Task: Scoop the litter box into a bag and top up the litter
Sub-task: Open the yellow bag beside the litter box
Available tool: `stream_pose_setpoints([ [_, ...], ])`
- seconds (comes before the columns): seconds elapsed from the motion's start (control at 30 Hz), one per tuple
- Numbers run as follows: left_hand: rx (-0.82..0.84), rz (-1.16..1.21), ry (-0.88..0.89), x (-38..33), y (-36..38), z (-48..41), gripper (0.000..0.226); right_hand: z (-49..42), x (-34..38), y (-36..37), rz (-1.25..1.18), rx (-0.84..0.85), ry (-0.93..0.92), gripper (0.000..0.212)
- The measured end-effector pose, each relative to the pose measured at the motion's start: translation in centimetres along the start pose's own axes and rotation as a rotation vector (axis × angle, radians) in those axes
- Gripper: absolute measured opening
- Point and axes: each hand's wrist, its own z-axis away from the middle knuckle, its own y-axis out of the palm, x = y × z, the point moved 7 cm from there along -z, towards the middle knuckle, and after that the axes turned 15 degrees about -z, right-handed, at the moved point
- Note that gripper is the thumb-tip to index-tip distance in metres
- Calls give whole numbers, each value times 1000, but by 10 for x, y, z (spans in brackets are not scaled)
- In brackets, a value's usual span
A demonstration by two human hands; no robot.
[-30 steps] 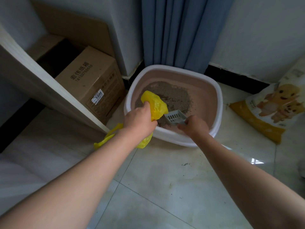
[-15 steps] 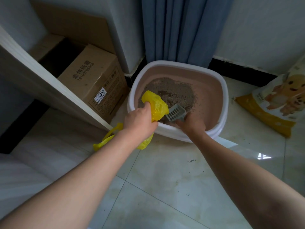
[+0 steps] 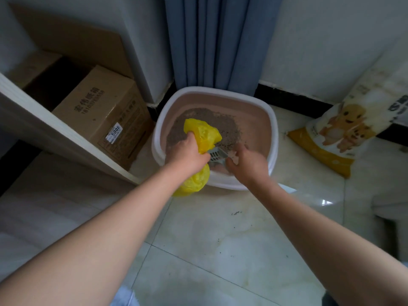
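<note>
Box sits on the floor below the curtain. Over its near rim, left grip clutches the bag; right grip seems curled round the scoop, blurred.

Litter box on the floor, curtain behind it, cardboard box to its left, sack leaning to its right, litter heaped inside at far left — bag and scoop over its near edge, between left hand and right hand.
</note>
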Motion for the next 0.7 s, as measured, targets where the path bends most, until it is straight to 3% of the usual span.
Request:
stream_pose_setpoints([
  [0.2, 139, 419, 39, -83, -14, 1, 72, 22, -2, -80, -122, -4, -50, 27],
  [0.37, 317, 855, 85, -156, -29, 37, 48, 60, -15, -161, -310, -107, 2, 20],
  [0.57, 382, 919, 212, -216, -9, 65, 64, 101, -76, -190, -537, -271, 254, 11],
  [0.7, 460, 1023, 206, -232, 17, 69, 51, 112, -104, -199, -634, -346, 356, 11],
])
